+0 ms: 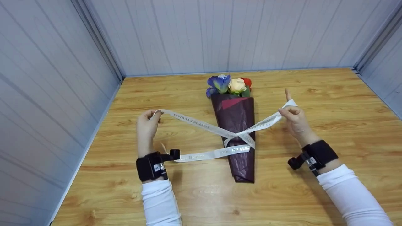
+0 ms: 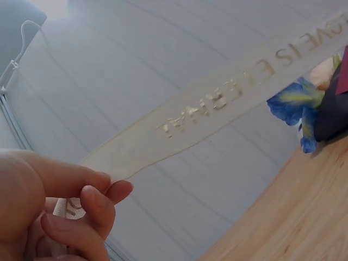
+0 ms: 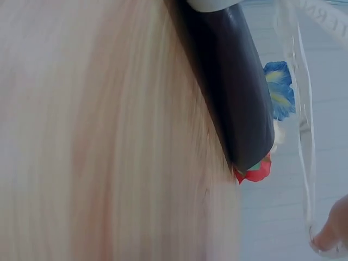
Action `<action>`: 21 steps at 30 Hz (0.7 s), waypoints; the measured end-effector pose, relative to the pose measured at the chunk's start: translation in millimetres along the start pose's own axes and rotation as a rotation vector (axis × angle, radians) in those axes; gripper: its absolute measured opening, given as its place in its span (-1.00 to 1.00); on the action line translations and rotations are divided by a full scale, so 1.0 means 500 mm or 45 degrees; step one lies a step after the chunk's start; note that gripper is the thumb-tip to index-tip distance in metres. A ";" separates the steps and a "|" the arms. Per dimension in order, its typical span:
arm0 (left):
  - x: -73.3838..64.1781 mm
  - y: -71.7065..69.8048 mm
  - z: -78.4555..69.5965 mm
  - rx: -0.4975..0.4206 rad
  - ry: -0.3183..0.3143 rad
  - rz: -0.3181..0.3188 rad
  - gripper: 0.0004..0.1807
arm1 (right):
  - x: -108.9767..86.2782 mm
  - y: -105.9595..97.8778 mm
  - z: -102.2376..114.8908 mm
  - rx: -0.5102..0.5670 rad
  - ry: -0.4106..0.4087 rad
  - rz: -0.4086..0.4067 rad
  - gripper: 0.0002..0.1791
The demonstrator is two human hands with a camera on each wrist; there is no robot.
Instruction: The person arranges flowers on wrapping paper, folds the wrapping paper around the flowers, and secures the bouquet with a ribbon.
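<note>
A bouquet wrapped in dark purple paper [image 1: 238, 117] lies on the table, its blue iris [image 1: 219, 83], cream rose [image 1: 237, 85] and red flower [image 1: 247, 82] pointing away from me. Around the wrapper runs a white ribbon [image 1: 201, 124] printed "LOVE IS ETERNAL", its strands crossing over the front. To the left of the bouquet, my left hand [image 1: 146, 130] pinches one stretch, drawn out in a nearly straight line. My right hand [image 1: 296, 122] pinches another stretch at the right, index finger raised. A lower strand [image 1: 207, 155] trails leftward from the wrapper, passing behind the left wrist camera.
The wood-patterned table [image 1: 201, 201] meets a pale panelled wall [image 1: 188, 37] at the back. Another panelled wall [image 1: 47, 94] closes off the left side, and one more [image 1: 384, 72] stands at the right. A black camera [image 1: 174, 154] juts inward from the left wrist.
</note>
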State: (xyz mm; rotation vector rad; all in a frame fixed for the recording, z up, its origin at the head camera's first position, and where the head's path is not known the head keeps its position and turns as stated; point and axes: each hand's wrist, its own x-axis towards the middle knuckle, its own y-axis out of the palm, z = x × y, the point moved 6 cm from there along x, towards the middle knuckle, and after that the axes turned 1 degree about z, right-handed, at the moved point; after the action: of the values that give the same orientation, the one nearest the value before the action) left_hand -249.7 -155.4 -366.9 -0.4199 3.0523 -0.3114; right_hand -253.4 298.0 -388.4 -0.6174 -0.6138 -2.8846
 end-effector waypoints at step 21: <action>0.016 0.166 0.028 -0.410 0.137 0.387 -0.72 | -0.020 0.035 -0.071 -0.387 0.533 0.198 -0.97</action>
State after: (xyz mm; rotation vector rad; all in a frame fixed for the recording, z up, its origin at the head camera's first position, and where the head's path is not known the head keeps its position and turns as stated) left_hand -278.0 -82.1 -397.8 0.0582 3.2104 0.1787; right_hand -253.5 267.6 -415.9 -0.0711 -0.0672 -2.8457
